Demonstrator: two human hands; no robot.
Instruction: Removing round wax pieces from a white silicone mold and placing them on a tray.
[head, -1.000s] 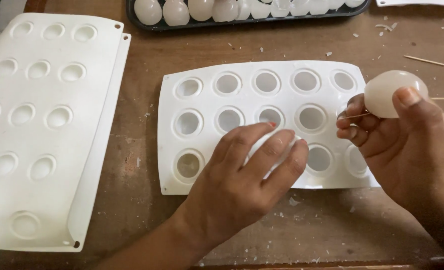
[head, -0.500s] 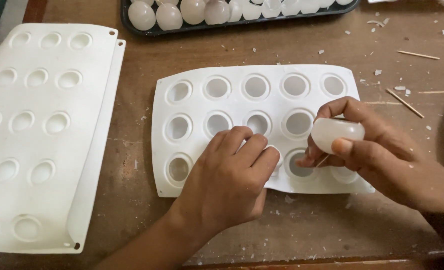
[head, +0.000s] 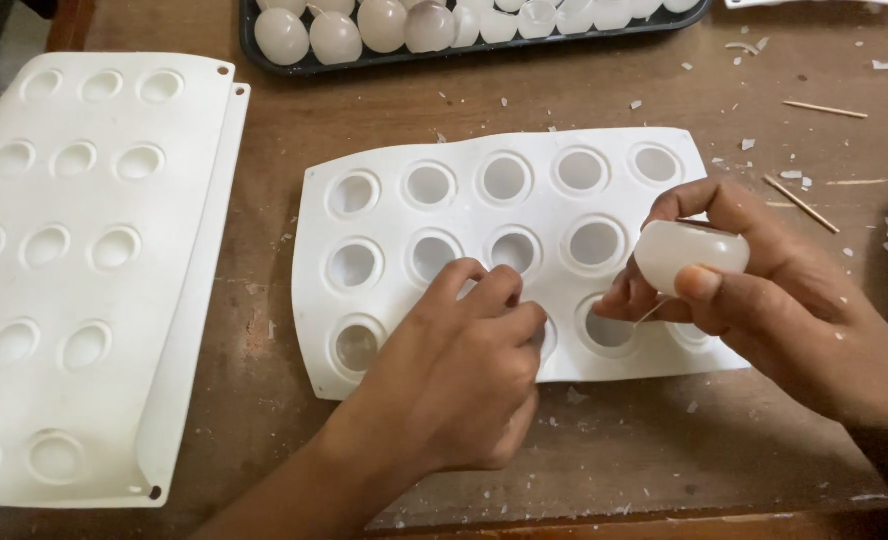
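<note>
A white silicone mould [head: 464,150] with round cavities lies in the middle of the wooden table. My left hand [head: 459,375] rests on its near edge, fingers curled and pressing on the bottom row, holding nothing. My right hand [head: 764,290] hovers over the mould's right side and grips a white translucent dome-shaped shell [head: 689,252] between thumb and fingers, just above a bottom-row cavity [head: 609,328]. A thin stick seems to poke out under that hand, too small to be sure.
A second, larger stack of white moulds [head: 74,270] lies at the left. A dark tray [head: 444,55] of white shells stands at the far edge. Thin wooden sticks [head: 802,205] and white flakes litter the table at the right.
My right hand has brought the shell down and left, from beside the mould to just over its bottom row. My left hand's fingers have curled in on the mould's near edge.
</note>
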